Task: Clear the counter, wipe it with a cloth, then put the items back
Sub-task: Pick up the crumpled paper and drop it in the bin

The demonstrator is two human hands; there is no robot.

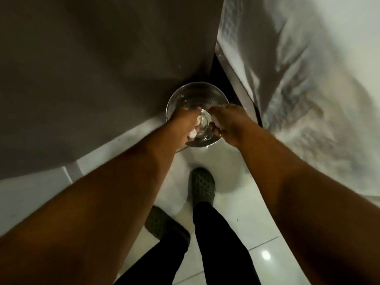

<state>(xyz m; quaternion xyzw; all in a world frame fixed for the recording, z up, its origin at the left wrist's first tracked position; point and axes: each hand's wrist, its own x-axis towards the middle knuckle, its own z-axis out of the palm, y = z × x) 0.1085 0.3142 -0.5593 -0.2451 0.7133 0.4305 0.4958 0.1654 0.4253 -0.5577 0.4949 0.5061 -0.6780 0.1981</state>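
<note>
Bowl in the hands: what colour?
Clear, colourless glass bowl; floor shows through it. Head view only.

Dark clogs (203, 185), black trousers (222, 243), glossy white floor tiles (257, 233); possibly marble surface (308, 79) right.

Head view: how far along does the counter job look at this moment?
Done: cannot tell; the counter is not clearly in view. In hand: both hands, left hand and right hand, grip a clear glass bowl low over the white floor. No cloth is visible, so wiping and returning items look pending.
</note>
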